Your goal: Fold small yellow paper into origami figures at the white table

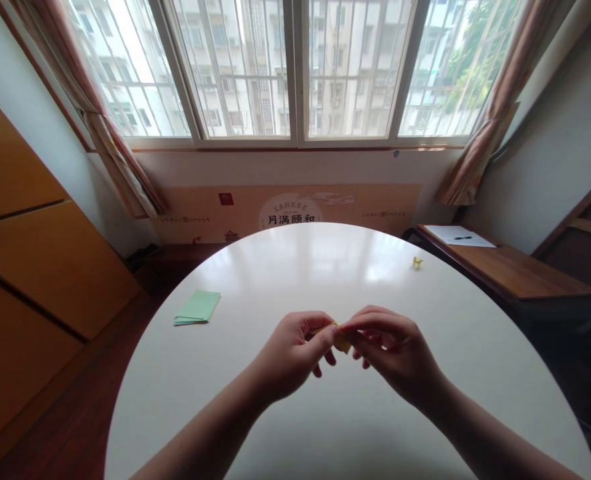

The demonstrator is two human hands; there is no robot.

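Both hands meet above the middle of a round white table. Between them is a small piece of folded yellow paper, mostly covered by fingers. My left hand is closed, its thumb and forefinger pinching the paper's left side. My right hand is also closed, with thumb and fingertips gripping the paper at its upper right. The exact shape of the folds cannot be made out.
A stack of green paper sheets lies at the table's left. Near the far right edge sits a small yellow folded paper piece. Beyond the table on the right, a wooden bench holds a white sheet and a dark pen.
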